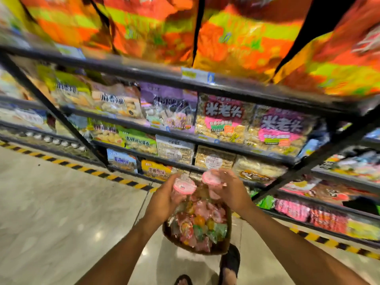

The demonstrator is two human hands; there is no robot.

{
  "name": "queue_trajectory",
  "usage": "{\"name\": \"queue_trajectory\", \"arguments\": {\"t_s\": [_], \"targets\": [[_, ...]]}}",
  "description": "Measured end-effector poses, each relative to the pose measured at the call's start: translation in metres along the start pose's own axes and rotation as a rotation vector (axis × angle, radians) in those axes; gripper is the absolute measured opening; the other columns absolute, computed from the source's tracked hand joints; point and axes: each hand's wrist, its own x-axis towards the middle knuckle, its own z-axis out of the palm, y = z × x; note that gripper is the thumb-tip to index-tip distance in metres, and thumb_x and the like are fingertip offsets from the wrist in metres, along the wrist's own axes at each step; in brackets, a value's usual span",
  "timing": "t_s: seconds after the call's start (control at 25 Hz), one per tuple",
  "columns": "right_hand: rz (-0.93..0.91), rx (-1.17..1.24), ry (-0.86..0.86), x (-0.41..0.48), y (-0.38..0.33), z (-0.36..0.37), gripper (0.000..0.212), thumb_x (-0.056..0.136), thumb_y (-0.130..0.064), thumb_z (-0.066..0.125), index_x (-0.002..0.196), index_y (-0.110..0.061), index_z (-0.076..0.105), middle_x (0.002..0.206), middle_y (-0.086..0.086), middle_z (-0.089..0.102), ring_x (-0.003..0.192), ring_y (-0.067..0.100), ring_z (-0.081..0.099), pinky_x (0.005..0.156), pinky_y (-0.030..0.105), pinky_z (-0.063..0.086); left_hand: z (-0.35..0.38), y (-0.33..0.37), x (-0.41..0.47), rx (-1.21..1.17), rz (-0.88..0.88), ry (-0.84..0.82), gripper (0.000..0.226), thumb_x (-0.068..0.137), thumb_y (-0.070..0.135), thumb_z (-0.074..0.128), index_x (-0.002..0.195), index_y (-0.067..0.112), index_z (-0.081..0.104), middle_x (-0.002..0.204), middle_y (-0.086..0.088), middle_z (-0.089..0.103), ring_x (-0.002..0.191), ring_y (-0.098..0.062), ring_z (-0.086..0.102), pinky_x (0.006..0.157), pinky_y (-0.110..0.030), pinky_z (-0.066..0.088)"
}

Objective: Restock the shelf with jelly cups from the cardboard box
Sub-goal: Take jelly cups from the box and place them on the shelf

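While your left hand [164, 195] and right hand [233, 190] each curl round a jelly cup [184, 186] just above the cardboard box [224, 246] (full, on the floor), you're mid-pick; next, lift to the shelf [148, 68] and find their slot.

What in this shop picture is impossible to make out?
All in the head view:
1. Orange bags on the top shelf: print smeared by motion blur, tops cut off by the upper edge.
2. Price tag: blurred and too small to read.
3. Cardboard box: walls mostly hidden by the jelly cups inside and by both hands.
4. Pink-lidded cups gripped by the left hand and right hand: bodies covered by fingers, labels blurred.
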Motion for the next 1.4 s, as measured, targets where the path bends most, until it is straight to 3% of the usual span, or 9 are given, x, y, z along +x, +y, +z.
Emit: {"name": "queue_trajectory", "arguments": {"t_s": [0.12,0.28,0.44,0.68,0.84,0.96,1.08,1.24,1.4], "targets": [[-0.008,0.036,0.136,-0.037,-0.013,-0.043,0.044,0.087,-0.018,0.077,0.128,-0.026,0.064,0.135,-0.001,0.054,0.122,0.013,0.054,0.092,0.000,0.030,-0.019,0.056,-0.003,-0.006,0.108,-0.022,0.067,0.090,0.041,0.074,0.147,0.044,0.038,0.132,0.016,0.064,0.118,0.000,0.061,0.095,-0.033,0.055],[-0.019,0.101,0.288,-0.090,-0.019,-0.098,0.048,0.082,-0.014,0.084,0.125,-0.026,0.067,0.125,-0.003,0.055,0.112,-0.007,0.052,0.093,-0.003,0.031,-0.010,0.118,-0.002,0.009,0.219,-0.045,0.064,0.089,0.044,0.075,0.141,0.051,0.039,0.133,0.016,0.063,0.118,-0.004,0.062,0.092,-0.035,0.056],[0.014,0.066,0.390,-0.145,0.005,-0.155,0.054,0.079,-0.014,0.085,0.129,-0.025,0.067,0.129,-0.003,0.053,0.120,0.007,0.053,0.096,-0.001,0.031,0.028,0.185,0.002,0.037,0.347,-0.142,0.071,0.085,0.036,0.081,0.141,0.051,0.038,0.128,0.015,0.064,0.114,-0.006,0.062,0.092,-0.036,0.056],[0.008,0.001,0.522,-0.239,0.054,-0.258,0.053,0.083,-0.020,0.082,0.133,-0.028,0.063,0.131,-0.011,0.049,0.120,-0.002,0.047,0.102,0.007,0.036,0.114,0.307,-0.012,-0.007,0.467,-0.207,0.072,0.083,0.025,0.085,0.135,0.052,0.043,0.128,0.018,0.062,0.115,-0.001,0.060,0.089,-0.008,0.044],[0.014,-0.055,0.581,-0.300,0.091,-0.335,0.050,0.087,-0.021,0.078,0.134,-0.025,0.063,0.133,-0.012,0.048,0.119,-0.004,0.042,0.091,-0.004,0.030,0.175,0.391,-0.030,-0.050,0.544,-0.226,0.073,0.086,0.019,0.082,0.141,0.045,0.043,0.139,0.016,0.053,0.125,-0.001,0.051,0.102,-0.025,0.047],[-0.008,-0.086,0.627,-0.335,0.118,-0.387,0.049,0.087,-0.022,0.080,0.133,-0.026,0.064,0.130,-0.011,0.049,0.117,-0.005,0.042,0.094,0.000,0.034,0.215,0.444,-0.037,-0.092,0.578,-0.191,0.073,0.085,0.019,0.082,0.141,0.045,0.043,0.134,0.012,0.058,0.123,-0.007,0.058,0.100,-0.033,0.052],[-0.008,-0.122,0.673,-0.357,0.142,-0.436,0.051,0.085,-0.022,0.081,0.133,-0.026,0.064,0.133,-0.007,0.051,0.117,-0.005,0.042,0.095,-0.003,0.028,0.246,0.493,-0.041,-0.125,0.616,-0.172,0.073,0.083,0.026,0.084,0.135,0.057,0.042,0.132,0.010,0.061,0.120,-0.008,0.061,0.098,-0.035,0.053],[-0.023,-0.108,0.743,-0.364,0.158,-0.485,0.051,0.083,-0.023,0.082,0.131,-0.026,0.065,0.131,-0.005,0.054,0.121,0.006,0.050,0.094,-0.003,0.027,0.265,0.546,-0.031,-0.139,0.660,-0.197,0.070,0.087,0.027,0.081,0.140,0.051,0.042,0.140,0.008,0.056,0.124,-0.011,0.059,0.100,-0.040,0.054],[-0.068,-0.129,0.796,-0.353,0.161,-0.532,0.052,0.084,-0.022,0.081,0.133,-0.021,0.064,0.127,-0.007,0.053,0.115,0.003,0.047,0.092,-0.001,0.030,0.273,0.592,-0.007,-0.123,0.733,-0.170,0.069,0.089,0.028,0.079,0.144,0.045,0.041,0.141,0.010,0.054,0.125,-0.009,0.057,0.100,-0.033,0.054]]}}
